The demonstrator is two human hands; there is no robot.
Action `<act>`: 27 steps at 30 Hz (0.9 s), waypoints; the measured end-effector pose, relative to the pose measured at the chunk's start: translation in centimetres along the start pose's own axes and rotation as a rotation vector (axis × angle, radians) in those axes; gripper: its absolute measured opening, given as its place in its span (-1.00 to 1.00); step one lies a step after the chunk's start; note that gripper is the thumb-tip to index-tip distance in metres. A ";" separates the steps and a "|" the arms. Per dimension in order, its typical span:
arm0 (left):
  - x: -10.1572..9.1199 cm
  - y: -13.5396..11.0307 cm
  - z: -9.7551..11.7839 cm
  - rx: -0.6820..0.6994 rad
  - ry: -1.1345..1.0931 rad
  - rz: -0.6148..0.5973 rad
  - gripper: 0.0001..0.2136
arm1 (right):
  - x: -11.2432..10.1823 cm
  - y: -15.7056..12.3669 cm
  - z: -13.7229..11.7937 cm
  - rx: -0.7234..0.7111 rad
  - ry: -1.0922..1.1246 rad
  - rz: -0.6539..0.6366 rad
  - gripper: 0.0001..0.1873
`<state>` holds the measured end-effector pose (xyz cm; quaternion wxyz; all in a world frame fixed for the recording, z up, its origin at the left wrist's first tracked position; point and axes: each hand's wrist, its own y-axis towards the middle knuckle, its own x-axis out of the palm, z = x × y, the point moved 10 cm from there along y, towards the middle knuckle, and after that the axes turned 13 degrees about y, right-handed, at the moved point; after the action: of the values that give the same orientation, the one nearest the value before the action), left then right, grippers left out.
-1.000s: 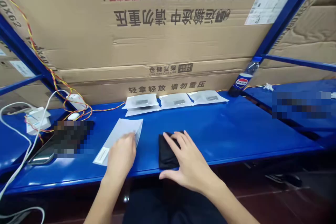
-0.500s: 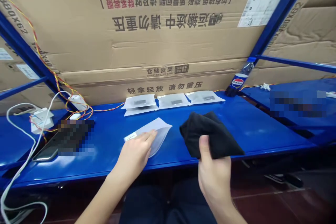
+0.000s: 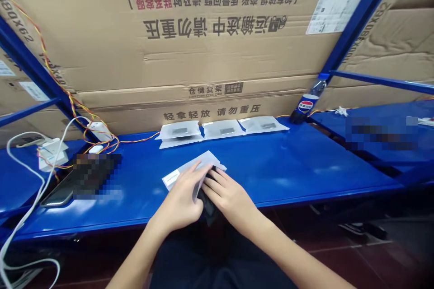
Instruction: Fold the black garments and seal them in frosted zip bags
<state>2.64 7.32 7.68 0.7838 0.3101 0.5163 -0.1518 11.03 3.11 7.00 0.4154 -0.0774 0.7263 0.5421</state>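
Observation:
My left hand (image 3: 181, 198) grips a white translucent plastic bag (image 3: 203, 161) with a label strip at its left end, lifting it a little off the blue shelf (image 3: 305, 167). My right hand (image 3: 228, 194) meets it from the right, fingers together and pressed on a folded black cloth (image 3: 207, 210) at the bag's mouth. Most of the cloth is hidden under both hands and the bag. Both hands work near the shelf's front edge, just left of centre.
Three sealed white packets (image 3: 224, 129) lie in a row at the back of the shelf, below large cardboard boxes (image 3: 210, 54). A Pepsi bottle (image 3: 308, 103) leans at the back right. A phone (image 3: 56, 195), white cables and power adapters (image 3: 50, 151) sit at the left.
The right hand lifted the black cloth off the shelf, then brought it down and left to the bag. The left hand picked up the bag and turned it toward the cloth.

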 end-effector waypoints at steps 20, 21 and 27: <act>-3.8 -4.7 1.2 0.112 0.327 0.423 -0.63 | -0.2 1.3 3.3 0.040 0.096 -0.047 -0.59; -3.7 -5.0 1.5 0.135 0.366 0.424 -0.68 | -0.9 0.9 2.6 0.003 0.064 0.007 -0.61; -3.3 -7.8 2.3 0.268 0.511 0.532 -0.81 | -5.0 0.6 -1.6 -0.038 0.123 0.229 -0.78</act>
<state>-1.49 -0.33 8.74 0.5946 0.5605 0.5719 0.0726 13.05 0.31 10.94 0.3040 -0.0349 0.7440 0.5940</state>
